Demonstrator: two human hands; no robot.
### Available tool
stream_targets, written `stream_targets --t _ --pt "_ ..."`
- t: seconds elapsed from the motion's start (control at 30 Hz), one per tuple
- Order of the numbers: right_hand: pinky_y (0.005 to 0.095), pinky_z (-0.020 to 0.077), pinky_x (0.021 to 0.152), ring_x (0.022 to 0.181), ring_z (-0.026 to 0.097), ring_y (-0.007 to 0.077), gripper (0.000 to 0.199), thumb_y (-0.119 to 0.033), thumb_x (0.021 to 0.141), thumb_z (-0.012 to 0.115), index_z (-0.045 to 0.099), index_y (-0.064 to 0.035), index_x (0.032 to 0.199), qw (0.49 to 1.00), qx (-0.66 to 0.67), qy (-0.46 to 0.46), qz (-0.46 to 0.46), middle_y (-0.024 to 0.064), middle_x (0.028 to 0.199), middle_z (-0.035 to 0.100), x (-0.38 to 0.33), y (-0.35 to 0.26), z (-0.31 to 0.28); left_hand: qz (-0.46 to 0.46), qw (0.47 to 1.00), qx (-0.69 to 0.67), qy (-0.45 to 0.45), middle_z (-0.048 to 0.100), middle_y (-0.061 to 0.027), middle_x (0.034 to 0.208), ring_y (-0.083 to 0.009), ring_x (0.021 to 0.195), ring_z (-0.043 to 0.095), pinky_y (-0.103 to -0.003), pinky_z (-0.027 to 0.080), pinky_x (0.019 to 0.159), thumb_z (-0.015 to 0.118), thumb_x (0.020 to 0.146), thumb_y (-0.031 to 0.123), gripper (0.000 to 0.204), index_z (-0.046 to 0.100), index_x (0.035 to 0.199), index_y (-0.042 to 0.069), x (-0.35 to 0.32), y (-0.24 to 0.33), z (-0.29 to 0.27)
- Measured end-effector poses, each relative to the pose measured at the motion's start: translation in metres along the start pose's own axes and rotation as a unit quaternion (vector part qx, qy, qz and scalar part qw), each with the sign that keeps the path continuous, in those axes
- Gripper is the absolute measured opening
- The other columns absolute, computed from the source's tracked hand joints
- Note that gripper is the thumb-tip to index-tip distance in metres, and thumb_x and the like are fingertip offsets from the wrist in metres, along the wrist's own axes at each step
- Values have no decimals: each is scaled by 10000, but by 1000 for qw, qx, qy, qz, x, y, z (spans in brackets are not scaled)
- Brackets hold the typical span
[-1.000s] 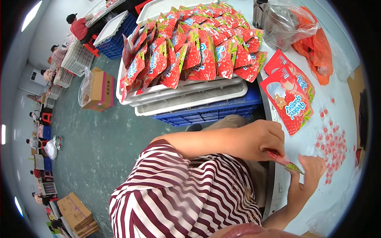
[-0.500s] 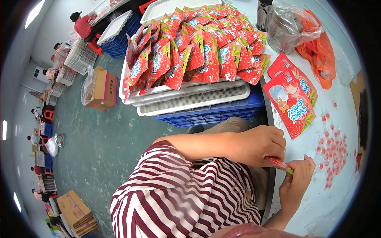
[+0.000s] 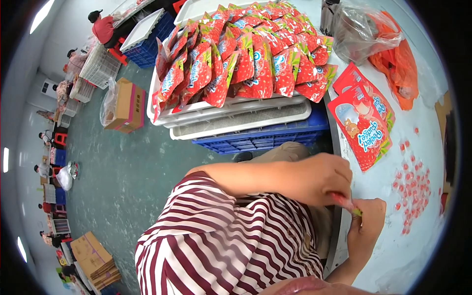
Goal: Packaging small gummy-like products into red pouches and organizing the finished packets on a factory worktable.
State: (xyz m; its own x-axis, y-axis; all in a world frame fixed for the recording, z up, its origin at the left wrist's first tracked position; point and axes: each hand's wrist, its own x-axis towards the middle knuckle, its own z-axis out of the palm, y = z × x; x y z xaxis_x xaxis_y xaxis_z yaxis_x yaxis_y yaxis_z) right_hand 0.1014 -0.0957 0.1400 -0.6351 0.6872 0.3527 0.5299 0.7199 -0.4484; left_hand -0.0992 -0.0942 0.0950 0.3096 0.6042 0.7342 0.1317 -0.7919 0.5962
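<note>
My left hand (image 3: 322, 179) reaches across at the table's edge, closed round a small red packet (image 3: 340, 199), most of it hidden in the fingers. Just below it, my right hand (image 3: 366, 223) is curled and pinches the packet's green-tipped end. Both hands are slightly blurred. Beyond them, two flat red pouches (image 3: 361, 128) with green ends and a bear picture lie overlapped on the pale table. To the right of my hands, many small red-and-white round pieces (image 3: 412, 189) are scattered on the tabletop.
Many filled red pouches (image 3: 255, 64) are heaped on stacked white trays (image 3: 246, 123) over a blue crate (image 3: 265, 140). A clear plastic bag (image 3: 359, 34) and an orange bag (image 3: 396, 69) sit at the far right. An open carton (image 3: 125, 105) stands on the floor; several people work at left.
The fingers of my right hand, stretched before, are now curled in at the packet's end. My left hand has shifted slightly. The pouches and scattered pieces stay put.
</note>
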Motion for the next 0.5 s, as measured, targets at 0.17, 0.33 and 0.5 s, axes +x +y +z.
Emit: stream_targets --t 0.17,0.33,0.5 --pt "294 371 579 631 456 224 84 11 758 603 526 0 791 994 96 11 53 88 696 478 -13 13 0 -119 990 -56 -50 607 -68 780 -234 748 567 -334 458 642 738 666 62 185 674 839 57 -3 6 -30" --pt "283 377 581 638 455 206 81 -14 773 618 549 6 812 988 145 18 44 85 710 500 -8 8 -2 -216 959 -157 -97 627 -90 1001 -175 891 588 -291 464 771 695 742 105 363 599 1082 20 -14 1 -54" --pt "287 402 695 755 500 203 229 -120 798 637 566 24 962 972 206 108 8 95 829 552 -2 8 0 -446 873 -193 -32 623 -60 985 -119 891 570 -297 479 782 598 862 187 305 566 1115 20 -39 29 -98"
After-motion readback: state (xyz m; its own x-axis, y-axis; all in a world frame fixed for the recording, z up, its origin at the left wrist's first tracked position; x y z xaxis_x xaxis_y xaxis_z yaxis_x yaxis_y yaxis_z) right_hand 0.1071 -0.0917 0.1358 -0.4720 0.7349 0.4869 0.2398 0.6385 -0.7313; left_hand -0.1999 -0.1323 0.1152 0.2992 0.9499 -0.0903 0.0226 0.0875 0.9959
